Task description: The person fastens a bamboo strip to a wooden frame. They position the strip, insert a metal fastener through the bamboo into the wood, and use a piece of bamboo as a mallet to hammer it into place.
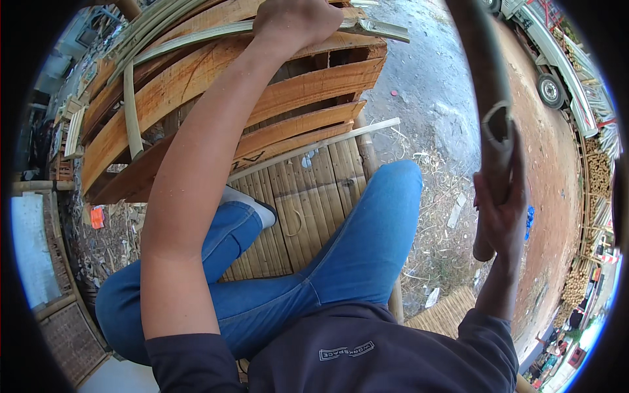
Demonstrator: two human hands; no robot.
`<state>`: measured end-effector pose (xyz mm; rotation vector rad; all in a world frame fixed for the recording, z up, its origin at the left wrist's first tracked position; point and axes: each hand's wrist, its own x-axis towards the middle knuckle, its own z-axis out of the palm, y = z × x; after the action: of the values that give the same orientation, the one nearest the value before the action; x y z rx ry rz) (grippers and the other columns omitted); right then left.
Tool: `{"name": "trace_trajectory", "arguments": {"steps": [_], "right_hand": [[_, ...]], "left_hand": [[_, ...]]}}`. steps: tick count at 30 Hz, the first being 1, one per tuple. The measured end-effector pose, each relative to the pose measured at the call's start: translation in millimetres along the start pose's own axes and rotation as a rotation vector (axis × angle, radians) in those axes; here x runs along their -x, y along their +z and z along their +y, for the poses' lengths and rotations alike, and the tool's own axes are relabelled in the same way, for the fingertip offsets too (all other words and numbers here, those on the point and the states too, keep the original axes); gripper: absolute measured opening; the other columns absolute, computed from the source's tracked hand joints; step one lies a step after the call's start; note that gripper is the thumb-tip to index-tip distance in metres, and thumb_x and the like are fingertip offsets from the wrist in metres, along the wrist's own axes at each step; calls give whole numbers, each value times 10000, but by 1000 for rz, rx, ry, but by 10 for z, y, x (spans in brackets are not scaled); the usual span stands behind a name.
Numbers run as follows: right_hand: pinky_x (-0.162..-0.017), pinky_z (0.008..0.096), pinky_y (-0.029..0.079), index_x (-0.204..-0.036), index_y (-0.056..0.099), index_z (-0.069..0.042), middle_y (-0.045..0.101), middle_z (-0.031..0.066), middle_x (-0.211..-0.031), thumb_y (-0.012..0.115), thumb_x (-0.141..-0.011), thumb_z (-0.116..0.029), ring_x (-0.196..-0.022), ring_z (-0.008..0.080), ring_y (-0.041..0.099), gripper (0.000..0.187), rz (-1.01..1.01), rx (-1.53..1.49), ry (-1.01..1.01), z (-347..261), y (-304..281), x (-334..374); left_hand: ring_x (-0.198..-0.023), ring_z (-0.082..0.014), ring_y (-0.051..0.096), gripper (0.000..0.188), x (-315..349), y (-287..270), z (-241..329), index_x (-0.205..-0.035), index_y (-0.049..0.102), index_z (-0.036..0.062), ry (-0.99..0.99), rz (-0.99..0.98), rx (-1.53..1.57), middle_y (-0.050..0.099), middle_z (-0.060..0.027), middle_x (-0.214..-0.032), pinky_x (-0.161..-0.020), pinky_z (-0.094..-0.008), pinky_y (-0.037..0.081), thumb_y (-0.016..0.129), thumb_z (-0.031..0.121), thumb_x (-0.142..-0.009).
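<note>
At the top, my left hand (298,23) is closed in a fist around a pale split bamboo strip (377,29), which lies across the stacked wooden boards. On the right, my right hand (510,209) grips a thick, dark bamboo pole (488,72) near its lower end. A hollow cut opening shows in the pole just above my fingers, and its upper end runs out of the picture. The orange-brown boards (314,85) sit in front of me with gaps between them. My folded legs in blue jeans rest on a bamboo-slat platform (321,196).
More bamboo strips (154,29) lie over the boards at the upper left. Grey ground with shavings (432,223) borders the platform on the right. Beyond it run a brown dirt road (550,190), a parked truck (557,72) and stacked bamboo poles (576,275).
</note>
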<state>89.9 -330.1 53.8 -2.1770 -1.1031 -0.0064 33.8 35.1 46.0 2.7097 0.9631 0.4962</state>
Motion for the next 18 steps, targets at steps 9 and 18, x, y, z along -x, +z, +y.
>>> {"name": "trace_trajectory", "arguments": {"steps": [9, 18], "right_hand": [[-594, 288, 533, -1599, 270, -226, 532, 170, -1449, 622, -895, 29, -734, 125, 626, 827, -87, 45, 96, 9, 10, 21], [-982, 416, 456, -1585, 284, -153, 483, 214, -1489, 679, -879, -36, -1229, 289, 497, 817, -64, -19, 55, -65, 36, -21]], "left_hand": [[-1178, -385, 586, 358, 105, -87, -28, -1182, 588, 18, 179, 49, 204, 643, -218, -1200, -1016, -521, 440, 377, 236, -993], [-1385, -349, 420, 448, -171, 78, -175, -1360, 520, 82, 76, -70, 212, 485, -170, -1460, -1142, -513, 318, 300, 307, -1042]]}}
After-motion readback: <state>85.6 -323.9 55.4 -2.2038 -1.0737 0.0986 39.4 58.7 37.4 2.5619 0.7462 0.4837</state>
